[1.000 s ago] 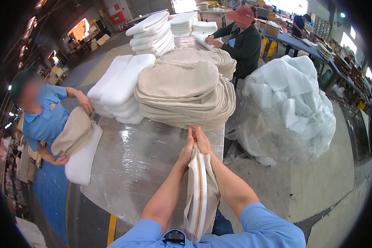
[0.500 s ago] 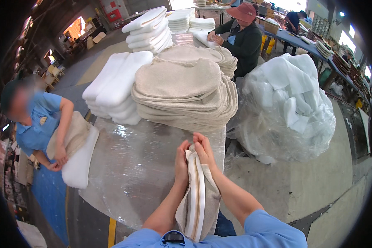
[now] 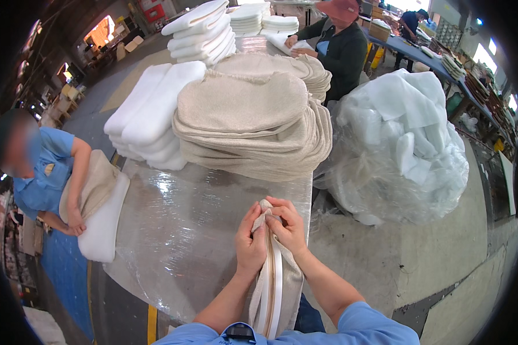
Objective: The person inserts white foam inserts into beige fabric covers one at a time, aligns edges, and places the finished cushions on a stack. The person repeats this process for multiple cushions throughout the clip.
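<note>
A beige fabric cushion cover (image 3: 292, 280) hangs lengthwise from the table toward my body, its long zipper with white tape facing up. At its far end, my left hand (image 3: 252, 244) and my right hand (image 3: 286, 229) are closed on the fabric from either side. Both thumbs press near the zipper's end, and a bunched tip of cloth pokes up between the fingers. What lies inside the fingertips is partly hidden. Just beyond my hands rises a thick stack of beige covers (image 3: 242, 109).
Plastic film covers the table (image 3: 178, 230). White foam pads (image 3: 149, 109) are piled left of the covers, with more white stacks (image 3: 201, 34) behind. A plastic-wrapped white bundle (image 3: 400, 144) stands at right. One co-worker (image 3: 52, 167) handles a cover and pad at left; another (image 3: 342, 52) works across the table.
My hands have drawn slightly nearer to me and closed on the cover's end, fingers now curled and thumbs pressing where they were straighter before. The left co-worker still holds a cover over a pad.
</note>
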